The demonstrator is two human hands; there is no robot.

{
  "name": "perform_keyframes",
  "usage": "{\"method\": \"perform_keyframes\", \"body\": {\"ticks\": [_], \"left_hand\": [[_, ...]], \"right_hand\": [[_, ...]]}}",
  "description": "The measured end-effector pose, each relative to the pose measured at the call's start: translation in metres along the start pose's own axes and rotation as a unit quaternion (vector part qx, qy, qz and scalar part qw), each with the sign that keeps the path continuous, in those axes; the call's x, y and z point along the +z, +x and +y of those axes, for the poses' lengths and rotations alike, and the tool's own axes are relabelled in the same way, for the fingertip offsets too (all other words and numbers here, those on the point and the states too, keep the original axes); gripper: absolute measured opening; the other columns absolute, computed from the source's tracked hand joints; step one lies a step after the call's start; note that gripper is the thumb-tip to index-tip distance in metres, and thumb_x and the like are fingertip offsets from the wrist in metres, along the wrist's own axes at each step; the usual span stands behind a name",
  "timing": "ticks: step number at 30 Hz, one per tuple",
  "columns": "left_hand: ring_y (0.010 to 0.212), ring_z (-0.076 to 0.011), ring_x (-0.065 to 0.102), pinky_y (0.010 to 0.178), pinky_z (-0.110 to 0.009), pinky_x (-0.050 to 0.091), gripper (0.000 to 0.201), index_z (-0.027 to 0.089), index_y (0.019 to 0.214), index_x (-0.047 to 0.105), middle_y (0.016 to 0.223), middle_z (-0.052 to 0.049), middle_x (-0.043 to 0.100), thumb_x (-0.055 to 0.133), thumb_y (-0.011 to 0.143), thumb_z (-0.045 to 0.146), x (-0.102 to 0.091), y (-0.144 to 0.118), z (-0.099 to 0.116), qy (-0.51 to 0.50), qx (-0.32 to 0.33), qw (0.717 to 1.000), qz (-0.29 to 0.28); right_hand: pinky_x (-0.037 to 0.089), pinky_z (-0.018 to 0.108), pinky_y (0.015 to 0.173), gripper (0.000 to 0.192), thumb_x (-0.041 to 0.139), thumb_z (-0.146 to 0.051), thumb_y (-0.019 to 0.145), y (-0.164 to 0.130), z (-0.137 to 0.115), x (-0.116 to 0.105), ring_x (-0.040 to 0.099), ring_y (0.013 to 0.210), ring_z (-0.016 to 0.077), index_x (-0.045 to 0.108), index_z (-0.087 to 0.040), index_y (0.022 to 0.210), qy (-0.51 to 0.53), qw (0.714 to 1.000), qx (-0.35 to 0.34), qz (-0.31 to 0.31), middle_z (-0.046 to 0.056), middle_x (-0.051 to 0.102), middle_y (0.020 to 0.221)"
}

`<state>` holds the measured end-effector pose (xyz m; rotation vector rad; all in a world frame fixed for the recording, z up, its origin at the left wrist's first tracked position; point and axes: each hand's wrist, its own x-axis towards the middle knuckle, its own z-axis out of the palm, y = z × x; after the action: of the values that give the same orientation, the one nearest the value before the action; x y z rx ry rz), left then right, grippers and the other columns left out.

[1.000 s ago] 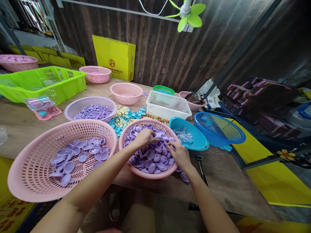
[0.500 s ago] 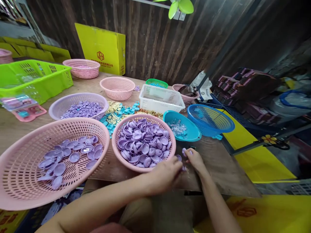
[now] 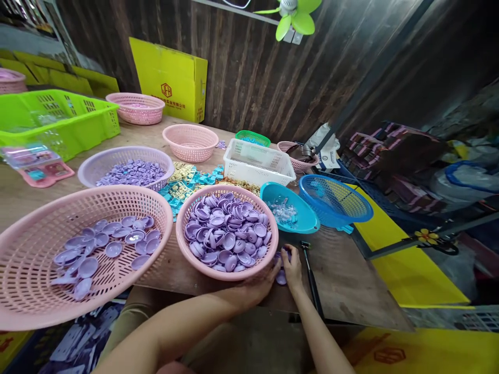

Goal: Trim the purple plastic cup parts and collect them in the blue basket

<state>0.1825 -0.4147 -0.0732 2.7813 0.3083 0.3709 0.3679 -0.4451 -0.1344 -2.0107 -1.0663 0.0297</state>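
My left hand (image 3: 260,284) rests on the table edge right below the pink basket (image 3: 183,248) full of purple round caps (image 3: 228,234). My right hand (image 3: 292,267) lies just to its right, with its fingers on a few loose purple caps (image 3: 281,278) on the wood. Both hands meet over these loose caps; I cannot tell how firmly either grips them. A large pink basket (image 3: 35,296) at the left holds a thin layer of flat purple lids (image 3: 105,246).
A dark thin tool (image 3: 310,275) lies beside my right hand. Behind are a teal bowl (image 3: 302,226) of clear bits, a blue basket (image 3: 339,200), a white basket (image 3: 259,163), a lilac basket (image 3: 125,166), a green crate (image 3: 58,122) and yellow boxes (image 3: 171,80).
Both hands have left the pink basket of caps and come down to the table edge at its right, onto the loose caps. The view has dropped slightly.
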Motion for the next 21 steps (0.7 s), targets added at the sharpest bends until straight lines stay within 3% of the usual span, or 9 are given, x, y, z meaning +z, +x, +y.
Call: {"method": "perform_keyframes", "body": {"ticks": [5, 6, 8, 11, 13, 15, 18, 21], "left_hand": [[0.104, -0.0209, 0.051, 0.088, -0.037, 0.04, 0.042, 0.015, 0.123, 0.04, 0.117, -0.015, 0.051, 0.036, 0.081, 0.015, 0.012, -0.016, 0.029, -0.015, -0.02, 0.998, 0.051], [0.104, -0.0208, 0.05, 0.089, -0.036, 0.04, 0.04, 0.015, 0.122, 0.041, 0.117, -0.015, 0.051, 0.035, 0.082, 0.014, 0.007, -0.015, 0.032, -0.012, -0.025, 0.998, 0.064], [0.102, -0.0203, 0.051, 0.087, -0.035, 0.041, 0.035, 0.015, 0.115, 0.046, 0.111, -0.013, 0.053, 0.032, 0.084, 0.013, -0.011, -0.009, 0.031, -0.002, -0.048, 0.995, 0.082], [0.093, -0.022, 0.052, 0.078, -0.035, 0.044, 0.026, 0.014, 0.102, 0.053, 0.099, -0.012, 0.055, 0.032, 0.086, 0.016, -0.051, 0.005, 0.005, 0.034, -0.132, 0.988, 0.074], [0.094, -0.0256, 0.05, 0.076, -0.038, 0.044, 0.024, 0.011, 0.102, 0.052, 0.099, -0.014, 0.053, 0.038, 0.084, 0.019, -0.073, 0.014, -0.023, 0.072, -0.178, 0.979, 0.063], [0.095, -0.0256, 0.05, 0.075, -0.037, 0.043, 0.024, 0.012, 0.101, 0.054, 0.102, -0.014, 0.052, 0.039, 0.082, 0.015, -0.085, 0.019, -0.05, 0.097, -0.172, 0.98, 0.022], [0.092, -0.024, 0.05, 0.074, -0.034, 0.042, 0.023, 0.013, 0.092, 0.059, 0.097, -0.013, 0.054, 0.041, 0.079, 0.011, -0.088, 0.022, -0.079, 0.089, -0.154, 0.984, -0.034], [0.09, -0.0228, 0.05, 0.074, -0.031, 0.041, 0.016, 0.015, 0.083, 0.062, 0.089, -0.01, 0.055, 0.048, 0.077, 0.017, -0.089, 0.021, -0.093, 0.015, -0.171, 0.985, -0.007]], "right_hand": [[0.036, 0.038, 0.08, 0.029, 0.041, -0.038, 0.08, 0.021, -0.048, -0.014, 0.05, 0.088, 0.023, 0.048, -0.015, 0.096, -0.051, 0.988, -0.066, 0.127, 0.012, 0.055, 0.093], [0.036, 0.037, 0.079, 0.026, 0.041, -0.036, 0.081, 0.026, -0.062, -0.017, 0.051, 0.086, 0.0219, 0.05, -0.015, 0.095, -0.061, 0.987, -0.096, 0.115, 0.011, 0.056, 0.091], [0.035, 0.034, 0.076, 0.022, 0.042, -0.032, 0.082, 0.038, -0.088, -0.018, 0.051, 0.084, 0.0207, 0.054, -0.017, 0.092, -0.083, 0.982, -0.17, 0.029, 0.008, 0.058, 0.088], [0.032, 0.033, 0.074, 0.014, 0.047, -0.025, 0.08, 0.048, -0.114, -0.012, 0.051, 0.087, 0.0212, 0.058, -0.02, 0.087, -0.153, 0.951, -0.236, -0.126, 0.006, 0.061, 0.088], [0.031, 0.033, 0.073, 0.011, 0.049, -0.021, 0.078, 0.049, -0.122, -0.005, 0.051, 0.087, 0.0221, 0.058, -0.02, 0.083, -0.21, 0.937, -0.225, -0.163, 0.006, 0.062, 0.088], [0.031, 0.033, 0.072, 0.01, 0.048, -0.017, 0.076, 0.048, -0.125, 0.0, 0.051, 0.087, 0.0225, 0.057, -0.019, 0.08, -0.246, 0.932, -0.208, -0.165, 0.006, 0.061, 0.087], [0.032, 0.032, 0.071, 0.017, 0.045, -0.011, 0.073, 0.046, -0.126, 0.004, 0.052, 0.087, 0.0224, 0.056, -0.018, 0.083, -0.242, 0.938, -0.191, -0.156, 0.007, 0.061, 0.086], [0.035, 0.032, 0.07, 0.031, 0.039, -0.009, 0.069, 0.046, -0.124, 0.001, 0.053, 0.081, 0.0209, 0.054, -0.015, 0.096, -0.154, 0.97, -0.15, -0.117, 0.008, 0.06, 0.084]]}}
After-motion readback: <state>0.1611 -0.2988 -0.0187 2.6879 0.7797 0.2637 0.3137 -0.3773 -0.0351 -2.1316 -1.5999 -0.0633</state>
